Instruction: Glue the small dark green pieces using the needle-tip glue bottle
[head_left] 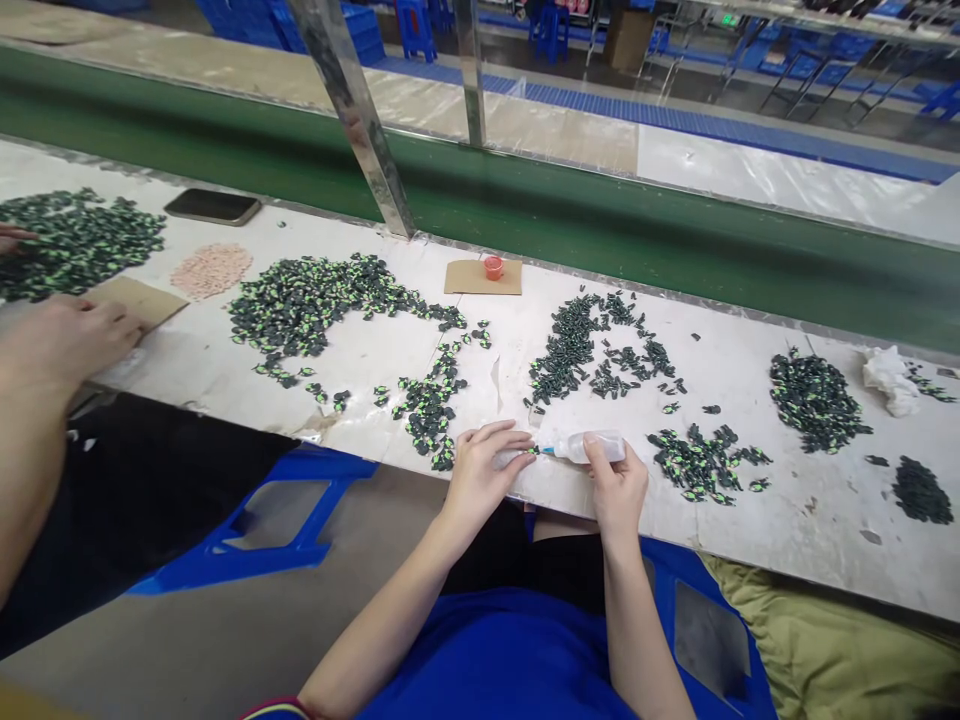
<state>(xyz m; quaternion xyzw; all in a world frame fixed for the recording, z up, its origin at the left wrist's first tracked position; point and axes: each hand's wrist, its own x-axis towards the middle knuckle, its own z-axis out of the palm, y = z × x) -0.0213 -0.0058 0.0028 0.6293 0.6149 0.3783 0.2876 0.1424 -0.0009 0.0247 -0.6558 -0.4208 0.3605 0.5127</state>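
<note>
My right hand (618, 490) is closed around a small translucent squeeze bottle (574, 447), which lies nearly level with its thin blue tip pointing left. That tip meets or almost meets a tiny dark piece with bright green marks (534, 450), pinched in the fingertips of my left hand (486, 468). Both hands are low over the table's near edge. Close by on the left is a trail of dark green-marked pieces (431, 405). Beyond my hands is a heap of plain dark pieces (566, 350). Right of the bottle sits a smaller green-marked pile (701, 465).
A red cap-like pot (493, 267) stands on cardboard (459, 278). Farther right are another dark heap (816, 400) and crumpled tissue (891, 378). A metal post (360, 120) rises at the table's far edge. At left, a co-worker's hand (82, 335) rests near cardboard.
</note>
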